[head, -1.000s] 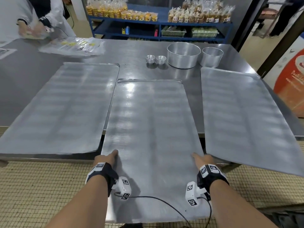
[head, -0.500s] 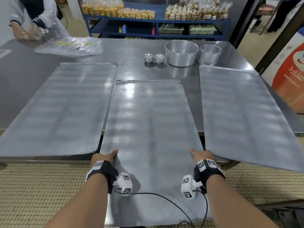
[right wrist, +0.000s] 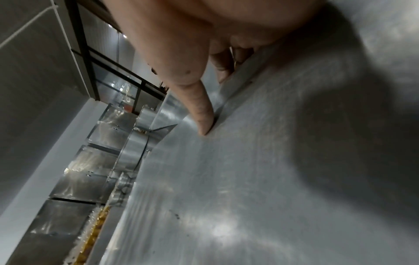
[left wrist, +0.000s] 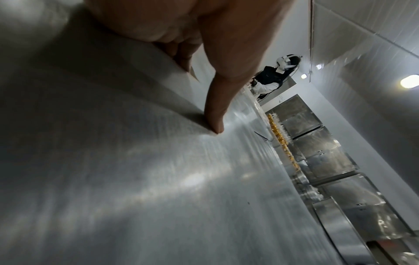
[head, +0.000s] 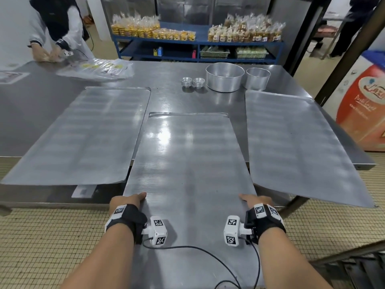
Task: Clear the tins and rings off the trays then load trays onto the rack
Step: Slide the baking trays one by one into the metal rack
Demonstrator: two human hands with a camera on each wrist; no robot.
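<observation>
Over the near edge of the steel table [head: 175, 101], the middle tray [head: 187, 163] is jutting toward the person, flanked by a left tray [head: 83, 132] and a right tray [head: 291, 142]. The left hand [head: 127, 202] and right hand [head: 255, 202] are each gripping a side edge, thumbs lying on top and fingers curling beneath. Toward the far edge, two small tins [head: 192, 82] and two round pans [head: 235, 79] are standing.

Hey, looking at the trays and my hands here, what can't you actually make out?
- Rack: in no view.
- Middle steel tray: near edge cut off by the head view's bottom, forearms over it.
- Left hand and right hand: fingers hidden under the tray; wrist views show only thumbs on top.
- Two small fluted tins: too small to tell if stacked.
</observation>
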